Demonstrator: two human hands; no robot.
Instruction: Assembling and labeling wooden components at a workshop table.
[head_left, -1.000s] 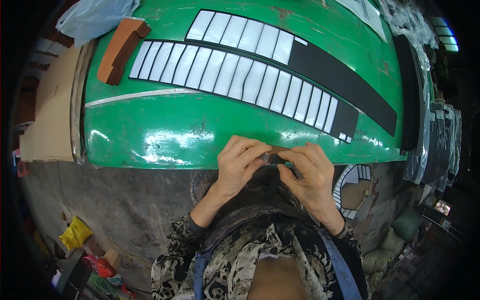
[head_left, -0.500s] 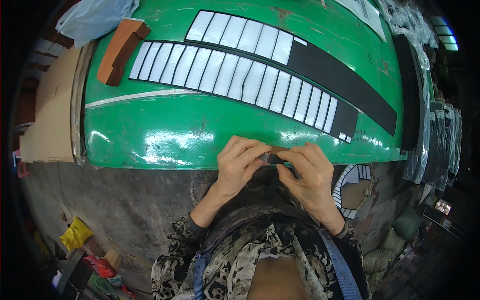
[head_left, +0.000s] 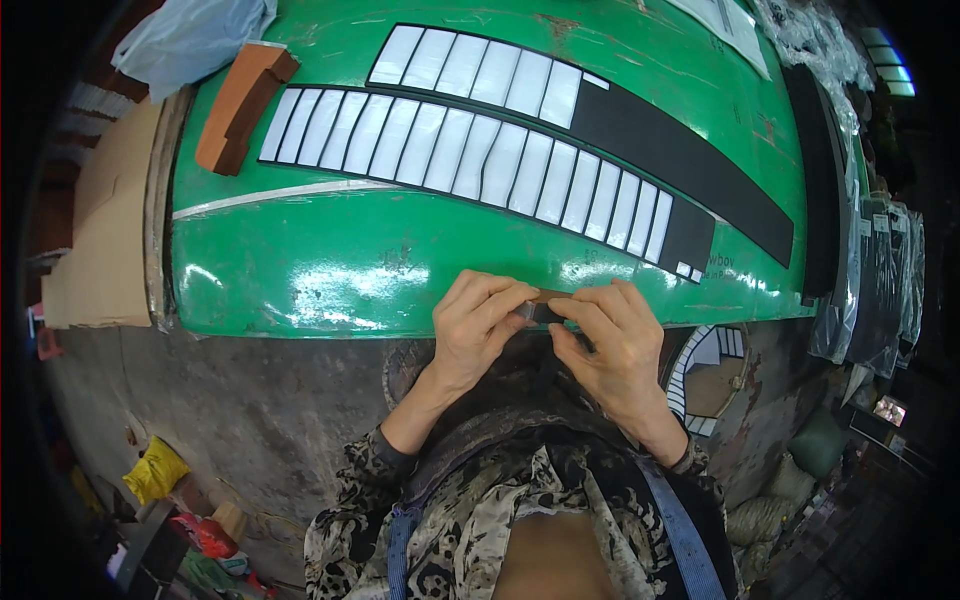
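My left hand [head_left: 478, 322] and my right hand [head_left: 612, 335] meet at the near edge of the green table [head_left: 320, 250]. Between their fingertips is a small brown and black piece [head_left: 544, 312], pinched from both sides. Fingers cover most of it, so I cannot make out its kind. Beyond my hands lies a long black strip with a row of white rectangles [head_left: 460, 160]. A second, curved black strip [head_left: 680, 160] runs behind it, with white rectangles only on its left part.
Stacked brown shaped pieces [head_left: 243, 108] lie at the table's far left, near a pale plastic bag [head_left: 190, 40]. Cardboard [head_left: 110, 220] stands along the left side. Black panels and plastic-wrapped packs [head_left: 880, 270] line the right. A round container [head_left: 712, 375] is low at the right.
Almost nothing differs. Both hands keep their pinch on the small piece, with the right hand shifted very slightly left.
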